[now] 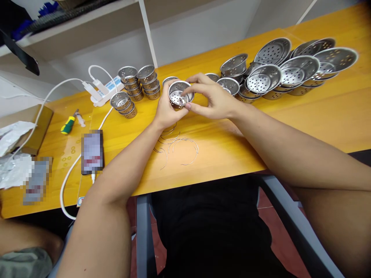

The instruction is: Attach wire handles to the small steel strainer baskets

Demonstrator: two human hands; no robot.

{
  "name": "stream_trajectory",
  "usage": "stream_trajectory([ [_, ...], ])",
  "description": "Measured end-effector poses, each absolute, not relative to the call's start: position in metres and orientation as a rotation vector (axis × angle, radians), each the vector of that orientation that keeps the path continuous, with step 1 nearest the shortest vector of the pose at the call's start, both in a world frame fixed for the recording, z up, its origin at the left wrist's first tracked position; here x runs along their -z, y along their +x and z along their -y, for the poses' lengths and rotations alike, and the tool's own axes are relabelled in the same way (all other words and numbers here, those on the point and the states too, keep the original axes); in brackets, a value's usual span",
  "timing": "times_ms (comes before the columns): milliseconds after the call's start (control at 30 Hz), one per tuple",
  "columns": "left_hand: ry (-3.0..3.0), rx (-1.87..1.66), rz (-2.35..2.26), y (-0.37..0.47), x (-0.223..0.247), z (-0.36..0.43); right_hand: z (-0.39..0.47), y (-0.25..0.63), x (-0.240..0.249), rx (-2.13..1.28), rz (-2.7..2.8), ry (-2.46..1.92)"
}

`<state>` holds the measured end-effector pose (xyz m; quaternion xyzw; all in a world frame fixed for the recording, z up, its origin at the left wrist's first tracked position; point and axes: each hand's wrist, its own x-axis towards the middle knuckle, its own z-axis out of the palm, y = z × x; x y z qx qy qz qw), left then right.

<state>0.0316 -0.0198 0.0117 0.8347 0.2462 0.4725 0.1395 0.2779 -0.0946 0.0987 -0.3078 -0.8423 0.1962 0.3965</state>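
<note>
My left hand cups a small perforated steel strainer cup from behind, above the yellow wooden table. My right hand pinches the cup's rim, with fingers reaching over its opening. Both hands grip the same cup, tilted toward me. Several thin bent wire rings lie on the table just below my hands.
Stacks of small strainer cups stand at the back left beside a white power strip and its cable. Several larger perforated bowls are piled at the back right. A screwdriver, a phone and foil packets lie left.
</note>
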Motion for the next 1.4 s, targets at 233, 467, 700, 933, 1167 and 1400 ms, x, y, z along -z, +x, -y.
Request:
stream_trajectory([
  [233,2.345,-1.411,-0.732,0.032,-0.013,0.022,0.098,0.281,-0.109,-0.488,2.152,-0.826],
  [467,2.408,-1.418,-0.74,0.034,-0.013,0.017,0.094,0.284,-0.108,-0.448,2.129,-0.767],
  [700,2.457,-1.406,-0.717,0.034,-0.014,0.017,0.088,0.295,-0.119,-0.298,2.162,-0.789],
  [933,2.339,-1.476,-0.875,0.017,-0.008,-0.001,0.092,0.366,-0.171,0.024,2.035,-1.256],
  [1167,2.297,-1.402,-0.929,0.014,-0.01,0.009,0.054,0.415,-0.152,0.273,2.309,-1.389],
  [1400,2.255,-1.234,-1.159,0.012,-0.018,0.017,0.078,0.394,-0.17,0.098,2.511,-1.648],
])
